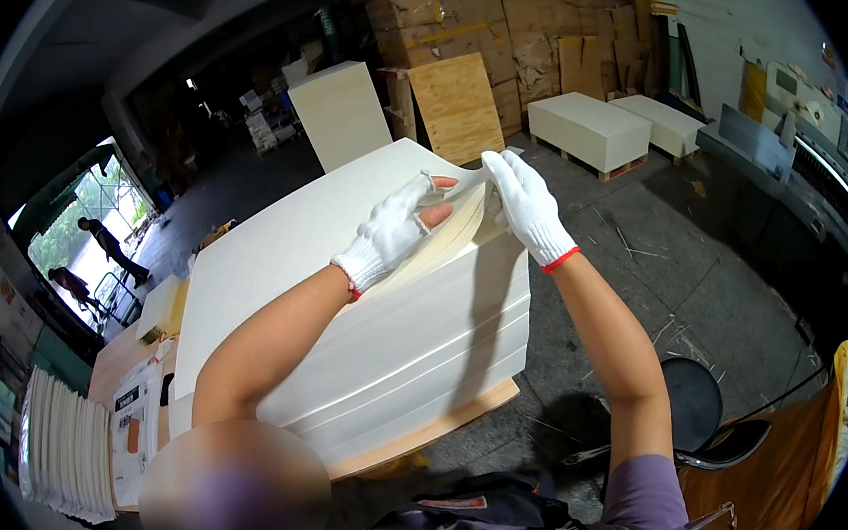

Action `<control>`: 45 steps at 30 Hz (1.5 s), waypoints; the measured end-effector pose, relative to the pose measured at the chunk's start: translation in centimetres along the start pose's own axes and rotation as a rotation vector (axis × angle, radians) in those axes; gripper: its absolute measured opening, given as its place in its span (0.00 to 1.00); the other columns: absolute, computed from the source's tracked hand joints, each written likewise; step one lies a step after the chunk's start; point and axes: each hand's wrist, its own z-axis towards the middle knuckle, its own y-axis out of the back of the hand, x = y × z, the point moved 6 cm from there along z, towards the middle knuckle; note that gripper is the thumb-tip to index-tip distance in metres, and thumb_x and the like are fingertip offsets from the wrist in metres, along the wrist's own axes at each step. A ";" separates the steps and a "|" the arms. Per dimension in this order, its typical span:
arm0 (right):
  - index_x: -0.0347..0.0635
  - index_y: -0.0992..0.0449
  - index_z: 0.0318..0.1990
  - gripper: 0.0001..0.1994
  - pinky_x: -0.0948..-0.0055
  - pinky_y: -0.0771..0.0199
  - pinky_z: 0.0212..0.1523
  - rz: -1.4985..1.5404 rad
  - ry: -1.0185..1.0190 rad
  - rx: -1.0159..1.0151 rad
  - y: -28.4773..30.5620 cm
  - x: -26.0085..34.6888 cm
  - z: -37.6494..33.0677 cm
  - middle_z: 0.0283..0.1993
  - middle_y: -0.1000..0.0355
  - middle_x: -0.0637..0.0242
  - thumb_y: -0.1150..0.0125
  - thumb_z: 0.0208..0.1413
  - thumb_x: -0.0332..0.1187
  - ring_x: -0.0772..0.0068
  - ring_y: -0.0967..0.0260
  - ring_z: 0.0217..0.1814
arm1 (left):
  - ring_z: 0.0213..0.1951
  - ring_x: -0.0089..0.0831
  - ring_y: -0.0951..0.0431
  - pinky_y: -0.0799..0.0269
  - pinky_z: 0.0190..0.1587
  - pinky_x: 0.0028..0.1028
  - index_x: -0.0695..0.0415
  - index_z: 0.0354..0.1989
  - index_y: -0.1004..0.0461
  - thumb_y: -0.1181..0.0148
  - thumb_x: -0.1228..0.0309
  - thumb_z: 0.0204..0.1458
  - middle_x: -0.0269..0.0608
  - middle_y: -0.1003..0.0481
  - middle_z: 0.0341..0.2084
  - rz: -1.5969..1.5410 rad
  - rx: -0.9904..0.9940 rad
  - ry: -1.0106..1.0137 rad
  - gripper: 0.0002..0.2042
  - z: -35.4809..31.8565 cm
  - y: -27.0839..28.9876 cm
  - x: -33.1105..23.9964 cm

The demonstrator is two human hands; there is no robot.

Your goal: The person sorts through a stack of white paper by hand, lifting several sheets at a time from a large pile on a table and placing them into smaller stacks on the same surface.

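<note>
A tall stack of large white paper sheets (392, 367) stands in front of me. At its right corner the upper sheets (463, 230) bend upward and fan into thin layers. My right hand (524, 202), in a white knit glove with a red cuff, grips the raised corner of these sheets, its fingers pointing up. My left hand (391, 228), gloved in white with the thumb and a fingertip bare, rests against the curled sheets. Its thumb and finger are apart, pointing at the right hand. Some left fingers are hidden.
The stack rests on a wooden board (489, 399). A black round stool (692, 403) stands right of me. Grey machinery (769, 153) is at far right, with pale stacks on pallets (593, 132) behind. Packed sheets (65, 443) stand left. Two people (116, 251) are near the doorway.
</note>
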 end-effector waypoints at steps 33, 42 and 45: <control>0.40 0.29 0.37 0.25 0.67 0.29 0.31 -0.050 0.113 -0.083 0.0 -0.5 -0.4 0.24 0.28 0.60 0.55 0.69 0.56 0.67 0.29 0.24 | 0.42 0.26 0.24 0.28 0.47 0.28 0.54 0.53 0.26 0.32 0.62 0.55 0.39 0.22 0.40 -0.123 0.007 0.028 0.20 -0.8 -0.8 0.2; 0.41 0.31 0.35 0.24 0.69 0.30 0.31 -0.093 0.076 -0.083 0.0 0.4 -0.9 0.22 0.28 0.62 0.53 0.69 0.56 0.70 0.30 0.23 | 0.38 0.35 0.21 0.27 0.44 0.31 0.50 0.58 0.26 0.47 0.63 0.63 0.45 0.22 0.37 0.072 -0.148 -0.268 0.16 -0.6 -0.4 -0.5; 0.42 0.31 0.34 0.23 0.71 0.31 0.30 -0.058 0.066 -0.076 0.2 0.1 -0.8 0.22 0.29 0.64 0.52 0.69 0.54 0.73 0.31 0.23 | 0.39 0.32 0.20 0.26 0.45 0.31 0.51 0.53 0.25 0.43 0.62 0.62 0.44 0.21 0.37 0.170 -0.055 -0.084 0.14 -0.4 -0.6 -0.4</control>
